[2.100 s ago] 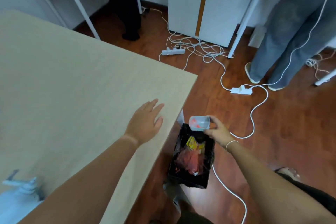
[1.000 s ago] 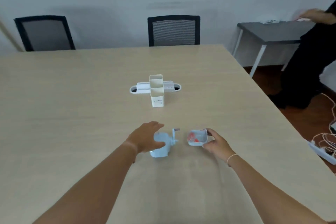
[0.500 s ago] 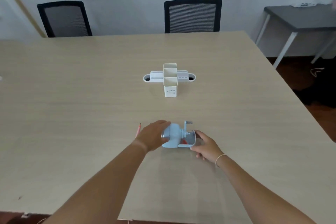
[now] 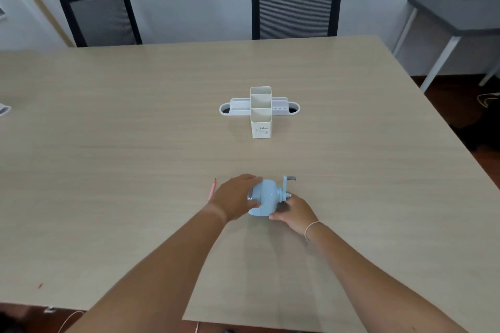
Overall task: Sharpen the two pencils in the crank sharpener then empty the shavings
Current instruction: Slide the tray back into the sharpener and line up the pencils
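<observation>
A pencil (image 4: 212, 190) lies on the counter (image 4: 135, 143) towards the near edge, just left of the left hand (image 4: 235, 199), mostly hidden behind it; a careless pull back could roll it off. That hand curls over the front of the sharpener (image 4: 266, 197), fingers clamped on the blue body. If it lets go too soon, the sharpener may skid or tip. The right hand (image 4: 293, 211) presses at the rear base below the crank (image 4: 289, 182); I cannot tell whether its fingers grip anything or merely push. The shavings drawer is covered, so a half-seated drawer could go unnoticed. The second pencil is nowhere visible. A holder (image 4: 261, 127) stands mid-counter, well apart.
</observation>
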`<state>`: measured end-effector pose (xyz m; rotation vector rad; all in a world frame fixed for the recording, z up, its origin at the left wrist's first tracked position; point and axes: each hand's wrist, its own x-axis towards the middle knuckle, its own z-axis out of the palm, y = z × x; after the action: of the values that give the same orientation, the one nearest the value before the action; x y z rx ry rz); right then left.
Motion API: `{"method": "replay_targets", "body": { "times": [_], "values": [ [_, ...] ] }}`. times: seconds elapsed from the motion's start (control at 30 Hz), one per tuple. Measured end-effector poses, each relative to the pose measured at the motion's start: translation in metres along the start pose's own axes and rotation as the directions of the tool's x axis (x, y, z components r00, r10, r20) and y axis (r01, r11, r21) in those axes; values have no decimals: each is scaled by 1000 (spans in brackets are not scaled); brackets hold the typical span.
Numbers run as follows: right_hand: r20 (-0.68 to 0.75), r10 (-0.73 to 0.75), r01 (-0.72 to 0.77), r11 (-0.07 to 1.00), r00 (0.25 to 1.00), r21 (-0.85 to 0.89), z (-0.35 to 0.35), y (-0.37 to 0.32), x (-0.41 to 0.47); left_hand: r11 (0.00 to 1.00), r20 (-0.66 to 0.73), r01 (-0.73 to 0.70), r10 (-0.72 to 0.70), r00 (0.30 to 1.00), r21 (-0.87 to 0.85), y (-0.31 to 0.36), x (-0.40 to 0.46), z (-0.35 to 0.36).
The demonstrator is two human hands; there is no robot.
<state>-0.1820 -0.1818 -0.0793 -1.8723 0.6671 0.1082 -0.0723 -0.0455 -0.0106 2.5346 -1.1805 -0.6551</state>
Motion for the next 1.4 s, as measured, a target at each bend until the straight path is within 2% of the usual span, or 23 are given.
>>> {"method": "replay_targets", "body": {
  "times": [0.27,0.47,0.63,0.8,1.03,1.3,1.4],
  "values": [
    [1,11,-11,997,1000,-80,4,1,1,1000,-12,-27,27,1000,-4,-2,-5,2],
    [-98,29,-45,986,995,-163,3,2,-15,1000,-47,-4,4,999,3,-14,-11,8],
    [-200,86,-113,985,976,-129,11,4,-31,997,-86,-10,3,996,-81,-36,-20,0],
    [-187,121,-139,986,975,-89,39,-8,-45,994,-137,77,-87,987,-74,-69,-27,-8],
    [-129,29,-38,997,991,-67,96,-46,-46,975,-172,188,-206,963,-114,-99,-34,-4],
    [-240,105,-111,994,965,-11,133,-68,-23,932,-148,272,-312,939,-238,-118,-31,9],
    [-297,111,-128,991,948,-40,143,-74,-13,915,-127,294,-338,933,-277,-123,-26,13]
  ]
}}
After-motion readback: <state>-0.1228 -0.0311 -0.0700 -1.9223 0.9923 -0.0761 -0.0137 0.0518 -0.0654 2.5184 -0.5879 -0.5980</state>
